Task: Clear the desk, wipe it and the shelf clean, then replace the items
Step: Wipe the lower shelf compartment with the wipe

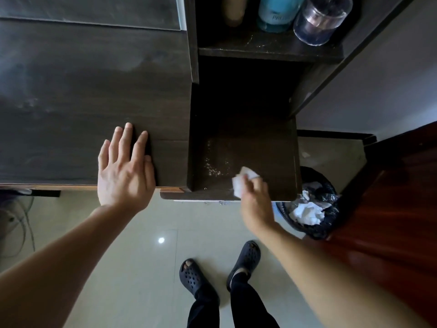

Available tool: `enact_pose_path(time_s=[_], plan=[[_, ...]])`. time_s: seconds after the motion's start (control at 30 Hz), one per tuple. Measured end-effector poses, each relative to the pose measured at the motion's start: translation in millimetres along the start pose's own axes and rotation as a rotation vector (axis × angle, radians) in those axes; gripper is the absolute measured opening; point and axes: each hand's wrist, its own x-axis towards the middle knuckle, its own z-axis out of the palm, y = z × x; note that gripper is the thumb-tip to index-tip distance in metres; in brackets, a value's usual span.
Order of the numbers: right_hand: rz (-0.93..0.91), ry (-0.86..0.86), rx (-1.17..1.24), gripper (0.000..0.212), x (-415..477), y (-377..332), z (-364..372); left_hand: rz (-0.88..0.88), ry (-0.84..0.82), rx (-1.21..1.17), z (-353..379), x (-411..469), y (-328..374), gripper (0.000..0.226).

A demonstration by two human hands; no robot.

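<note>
The dark wooden desk fills the left half of the view and is bare. My left hand rests flat on its front right corner, fingers straight. To the right lies the lower shelf, dark, with pale specks of dust near its front left. My right hand grips a crumpled white tissue and holds it against the shelf's front edge. The upper shelf carries a blue bottle, a clear jar and a tan bottle.
A black bin lined with a bag and holding crumpled white tissues stands on the floor right of the shelf. A reddish wooden door is at far right. Pale tiled floor lies below, with my feet in dark clogs.
</note>
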Motion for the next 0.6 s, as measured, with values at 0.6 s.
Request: enact_pose_path(time_s=[0.6], plan=[[-0.319,-0.059,0.070,0.044,-9,-28,18,-0.088,0.052,-0.026,3,20,6,0.048]])
